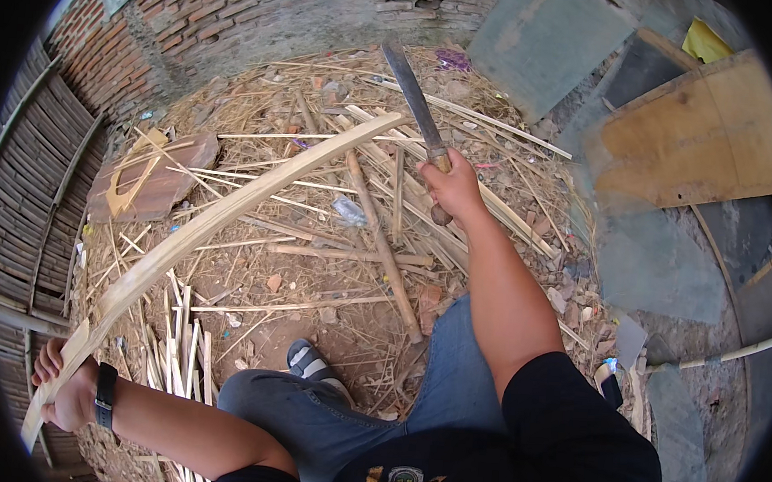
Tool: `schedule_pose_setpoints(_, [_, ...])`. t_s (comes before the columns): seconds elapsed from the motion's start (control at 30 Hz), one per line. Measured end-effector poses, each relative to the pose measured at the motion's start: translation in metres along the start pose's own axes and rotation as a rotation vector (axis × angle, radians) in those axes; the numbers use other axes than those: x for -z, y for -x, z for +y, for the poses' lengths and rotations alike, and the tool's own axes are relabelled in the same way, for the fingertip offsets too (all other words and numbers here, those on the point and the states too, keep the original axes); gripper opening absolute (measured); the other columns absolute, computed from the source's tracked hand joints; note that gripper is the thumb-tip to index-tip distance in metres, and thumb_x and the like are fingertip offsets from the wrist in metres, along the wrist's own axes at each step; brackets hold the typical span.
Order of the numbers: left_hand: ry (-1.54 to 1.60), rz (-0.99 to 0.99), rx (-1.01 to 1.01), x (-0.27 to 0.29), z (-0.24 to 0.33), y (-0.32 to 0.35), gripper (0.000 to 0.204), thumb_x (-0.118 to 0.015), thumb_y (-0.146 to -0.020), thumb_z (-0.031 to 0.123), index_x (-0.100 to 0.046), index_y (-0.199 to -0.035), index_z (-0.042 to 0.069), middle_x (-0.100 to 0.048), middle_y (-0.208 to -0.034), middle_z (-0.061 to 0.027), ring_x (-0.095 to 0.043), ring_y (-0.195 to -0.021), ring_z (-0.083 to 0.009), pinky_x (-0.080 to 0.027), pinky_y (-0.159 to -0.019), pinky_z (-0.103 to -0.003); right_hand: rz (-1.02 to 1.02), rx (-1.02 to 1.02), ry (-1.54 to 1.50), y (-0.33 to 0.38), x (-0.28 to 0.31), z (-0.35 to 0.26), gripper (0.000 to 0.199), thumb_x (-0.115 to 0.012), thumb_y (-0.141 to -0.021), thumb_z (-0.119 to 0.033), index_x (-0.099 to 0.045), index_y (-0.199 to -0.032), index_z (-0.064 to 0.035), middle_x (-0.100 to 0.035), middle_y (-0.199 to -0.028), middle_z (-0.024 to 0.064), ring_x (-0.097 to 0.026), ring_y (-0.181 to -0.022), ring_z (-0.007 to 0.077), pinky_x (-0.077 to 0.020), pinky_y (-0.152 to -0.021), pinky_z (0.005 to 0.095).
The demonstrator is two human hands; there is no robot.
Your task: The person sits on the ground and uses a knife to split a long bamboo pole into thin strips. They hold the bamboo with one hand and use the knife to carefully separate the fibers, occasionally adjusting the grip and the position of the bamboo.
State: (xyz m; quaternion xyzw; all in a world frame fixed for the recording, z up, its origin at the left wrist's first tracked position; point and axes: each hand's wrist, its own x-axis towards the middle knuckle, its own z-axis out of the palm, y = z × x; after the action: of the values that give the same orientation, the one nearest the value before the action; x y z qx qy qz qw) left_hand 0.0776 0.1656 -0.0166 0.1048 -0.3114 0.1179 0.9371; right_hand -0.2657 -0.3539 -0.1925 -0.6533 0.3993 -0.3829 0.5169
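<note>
My right hand (453, 185) is closed round the wooden handle of a machete (415, 94), its dark blade pointing up and away from me. At the lower left my left hand (68, 385) grips one end of a long pale bamboo strip (220, 206). The strip runs slantwise up to the right, and its far end is just left of the machete's handle. In this view the blade and the strip look apart. Near my left hand, a bundle of thin split sticks (187, 339) lies on the ground.
Loose sticks and a thicker pole (384, 245) litter the dirt ahead. A rusty sheet (156, 174) lies at left beside a woven bamboo wall (32, 166). A brick wall (214, 10) closes the back. Grey panels (548, 43) and a brown board (698, 132) lean at right.
</note>
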Motion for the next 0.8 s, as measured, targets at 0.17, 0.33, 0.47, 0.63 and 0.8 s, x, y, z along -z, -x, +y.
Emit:
schedule_pose_setpoints(0.17, [-0.034,0.025,-0.008,-0.002,-0.001,0.003,0.039,-0.036,-0.089,0.045,-0.042,-0.08,0.008,-0.036,-0.065,-0.0052,-0.036,-0.055,-0.0177,-0.03,-0.048,-0.032,0.036,-0.091,-0.091,0.006,-0.004,-0.01,0.023,-0.07,-0.087,-0.015,-0.053,-0.1,-0.0065,-0.05,-0.065,-0.0018,-0.044,-0.048,0.0075,-0.0356,-0.043,0.0263])
schedule_pose_setpoints(0.33, [-0.022,0.013,-0.041,0.008,0.003,-0.002,0.041,-0.036,-0.089,0.048,-0.042,-0.081,0.008,-0.037,-0.065,-0.0053,-0.036,-0.055,-0.0182,-0.031,-0.048,-0.033,-0.023,0.049,0.116,0.005,-0.008,-0.011,0.024,-0.071,-0.087,-0.016,-0.054,-0.101,-0.0064,-0.049,-0.063,-0.0024,-0.043,-0.048,0.0074,-0.0359,-0.044,0.0262])
schedule_pose_setpoints(0.47, [0.001,-0.004,-0.034,0.006,0.003,0.0,0.041,-0.036,-0.09,0.048,-0.043,-0.081,0.008,-0.038,-0.065,-0.005,-0.037,-0.055,-0.0186,-0.031,-0.048,-0.033,0.01,-0.149,-0.035,0.007,-0.003,-0.011,0.028,-0.072,-0.086,-0.02,-0.057,-0.105,-0.0056,-0.052,-0.065,-0.0018,-0.044,-0.049,0.0073,-0.0358,-0.045,0.0273])
schedule_pose_setpoints(0.63, [-0.076,-0.001,-0.091,0.005,0.002,-0.003,0.041,-0.036,-0.09,0.048,-0.043,-0.082,0.008,-0.037,-0.065,-0.0048,-0.036,-0.054,-0.0183,-0.031,-0.048,-0.032,-0.071,0.069,0.278,0.006,-0.018,0.004,0.047,-0.074,-0.081,-0.03,-0.06,-0.115,-0.0005,-0.065,-0.089,0.0128,-0.062,-0.081,0.0228,-0.0492,-0.076,0.037])
schedule_pose_setpoints(0.8, [-0.088,0.086,-0.073,-0.006,0.002,0.004,0.04,-0.036,-0.09,0.047,-0.044,-0.08,0.009,-0.036,-0.065,-0.0045,-0.034,-0.054,-0.0182,-0.031,-0.047,-0.032,-0.057,-0.257,0.064,0.004,-0.005,-0.006,0.049,-0.073,-0.08,-0.029,-0.058,-0.117,-0.0002,-0.065,-0.088,0.014,-0.062,-0.078,0.0244,-0.0495,-0.074,0.0384])
